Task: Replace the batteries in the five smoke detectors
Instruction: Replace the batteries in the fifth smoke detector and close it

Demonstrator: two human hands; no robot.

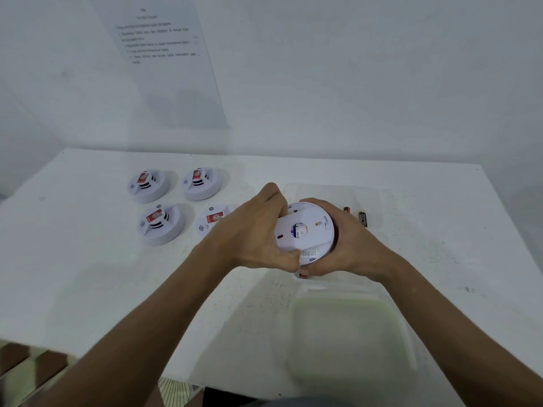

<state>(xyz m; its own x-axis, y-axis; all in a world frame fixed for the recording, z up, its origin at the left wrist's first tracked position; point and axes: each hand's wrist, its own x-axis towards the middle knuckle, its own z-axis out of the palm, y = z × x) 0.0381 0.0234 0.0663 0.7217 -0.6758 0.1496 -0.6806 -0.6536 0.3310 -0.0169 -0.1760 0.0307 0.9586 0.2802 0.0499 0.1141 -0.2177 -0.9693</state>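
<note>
Left hand (252, 230) wraps the near-left rim of a detector (305, 230), fingers curled over its top edge, thumb pressed at the lower edge. Right hand (343, 248) cups the same detector from the right and underneath, fingers curled behind it. Both hands grip it, raised above the desk (88, 274), roughly over the middle.

Held detector: round white plastic disc, smooth, back face tilted toward the camera. Small opening at its centre shows blue and white parts inside. One small red mark at left, one yellowish mark at upper right, a printed label strip near the lower edge; print too small to read.

Just right of the hands, two batteries (363, 219) lie on the desk, cylindrical, dark with gold; one is partly hidden behind the right hand.

Left of the hands, four more detectors (150, 185) sit face up in a two-by-two block, apart from each other. Each is a white domed disc with dark vent slots and a red sticker on top. The near-right one is partly covered by the left hand.

Near edge, right: one translucent container (349, 336), rounded rectangle, greenish rim, blurred.

Desk top is white, matte, speckled with small dark scuffs. One printed sheet (164, 60) hangs on the white wall behind; text illegible.
</note>
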